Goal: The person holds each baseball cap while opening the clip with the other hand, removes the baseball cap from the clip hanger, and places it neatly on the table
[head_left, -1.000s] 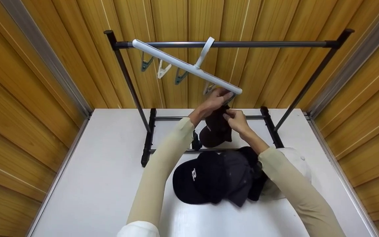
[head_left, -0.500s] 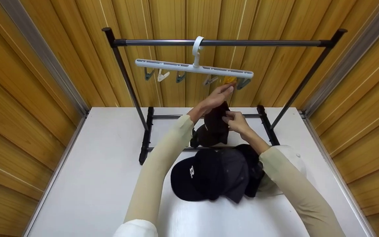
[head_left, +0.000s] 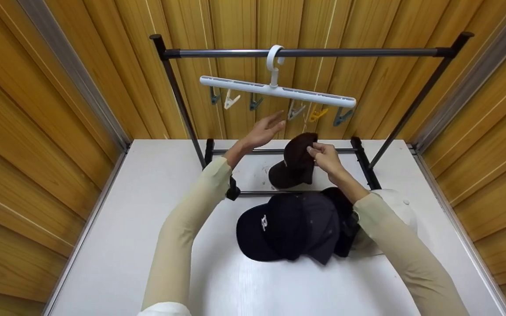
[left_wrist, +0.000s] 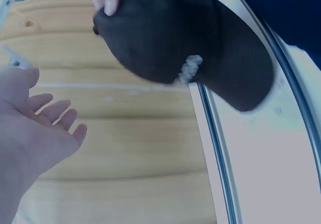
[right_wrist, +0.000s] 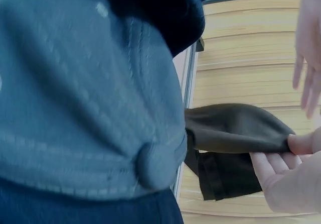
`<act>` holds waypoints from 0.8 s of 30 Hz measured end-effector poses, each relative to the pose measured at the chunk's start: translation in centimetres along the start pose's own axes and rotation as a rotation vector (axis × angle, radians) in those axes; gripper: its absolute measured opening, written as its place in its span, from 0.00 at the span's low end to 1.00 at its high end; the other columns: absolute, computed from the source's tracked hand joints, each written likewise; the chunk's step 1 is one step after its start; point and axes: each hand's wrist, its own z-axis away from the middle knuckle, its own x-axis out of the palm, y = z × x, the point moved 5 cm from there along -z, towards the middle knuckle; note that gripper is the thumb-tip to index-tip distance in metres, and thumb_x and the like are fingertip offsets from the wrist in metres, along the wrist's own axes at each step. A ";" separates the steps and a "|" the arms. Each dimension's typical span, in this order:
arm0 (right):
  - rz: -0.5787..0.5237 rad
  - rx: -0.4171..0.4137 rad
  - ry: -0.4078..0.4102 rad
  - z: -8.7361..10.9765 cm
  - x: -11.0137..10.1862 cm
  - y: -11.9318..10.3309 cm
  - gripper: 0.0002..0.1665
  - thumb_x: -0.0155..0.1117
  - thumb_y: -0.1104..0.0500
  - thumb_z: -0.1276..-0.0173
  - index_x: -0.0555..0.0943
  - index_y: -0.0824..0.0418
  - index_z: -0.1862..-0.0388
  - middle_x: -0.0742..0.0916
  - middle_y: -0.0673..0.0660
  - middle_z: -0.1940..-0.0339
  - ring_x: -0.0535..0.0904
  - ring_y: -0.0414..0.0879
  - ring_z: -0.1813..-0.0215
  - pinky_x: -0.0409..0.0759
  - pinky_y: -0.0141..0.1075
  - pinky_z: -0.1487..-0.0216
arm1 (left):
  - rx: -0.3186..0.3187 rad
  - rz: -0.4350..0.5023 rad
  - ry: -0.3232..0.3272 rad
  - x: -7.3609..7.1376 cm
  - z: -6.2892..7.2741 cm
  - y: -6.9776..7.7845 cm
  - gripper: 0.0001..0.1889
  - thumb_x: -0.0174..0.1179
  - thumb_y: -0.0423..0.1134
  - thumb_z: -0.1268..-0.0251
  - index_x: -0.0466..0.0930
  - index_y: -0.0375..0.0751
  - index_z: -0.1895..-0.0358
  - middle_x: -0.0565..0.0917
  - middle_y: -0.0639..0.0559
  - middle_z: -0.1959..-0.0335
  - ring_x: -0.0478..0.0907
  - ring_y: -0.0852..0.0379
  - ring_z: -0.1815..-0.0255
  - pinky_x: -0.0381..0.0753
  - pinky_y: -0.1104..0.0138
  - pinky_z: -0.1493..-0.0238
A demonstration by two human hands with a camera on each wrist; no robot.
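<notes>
My right hand [head_left: 327,159] pinches the edge of a dark brown baseball cap [head_left: 294,163], which hangs brim-down below the hanger. In the left wrist view, light lettering shows on the front of the cap [left_wrist: 165,33]. My left hand [head_left: 262,131] is held out left of the cap, fingers loosely extended, with nothing in it. Just above, a white clip hanger [head_left: 310,95] hooks over the rack's rail, slightly lower at its right end. Several clips dangle from it, among them a yellow clip [head_left: 318,115] and a dark green clip [head_left: 343,116].
A dark metal garment rack [head_left: 367,52] stands on the white surface [head_left: 218,281]. In front of it lies a row of overlapping caps: a navy cap [head_left: 262,237], further dark caps, and a white cap [head_left: 395,206] beside my right forearm. Wood-panelled walls [head_left: 490,145] enclose the space.
My left hand has come away from the clips at the hanger's right end and moved left. The hanger has swung from a steep tilt to nearly level. My right hand keeps hold of the brown cap.
</notes>
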 end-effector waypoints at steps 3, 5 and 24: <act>-0.088 0.008 0.021 -0.1 0.0 -0.2 0.31 0.47 0.58 0.16 0.61 0.72 0.22 0.73 0.71 0.25 0.78 0.52 0.32 0.82 0.29 0.44 | -0.002 -0.091 0.034 -1.3 1.5 -0.9 0.32 0.47 0.48 0.17 0.54 0.41 0.18 0.58 0.40 0.17 0.52 0.46 0.15 0.53 0.56 0.17; -0.140 0.006 0.033 -0.1 0.0 -0.3 0.31 0.46 0.59 0.16 0.60 0.71 0.21 0.72 0.70 0.24 0.81 0.44 0.40 0.81 0.26 0.47 | -0.012 -0.161 0.044 -2.2 2.8 -1.7 0.33 0.47 0.48 0.17 0.53 0.40 0.18 0.57 0.40 0.17 0.51 0.44 0.15 0.50 0.53 0.16; -0.739 0.026 -0.025 0.4 0.0 -1.8 0.14 0.40 0.60 0.15 0.69 0.62 0.39 0.79 0.48 0.49 0.76 0.36 0.47 0.76 0.26 0.45 | -0.010 -0.713 0.212 -9.5 18.3 -8.3 0.33 0.55 0.45 0.22 0.59 0.34 0.21 0.59 0.30 0.20 0.52 0.32 0.18 0.45 0.36 0.21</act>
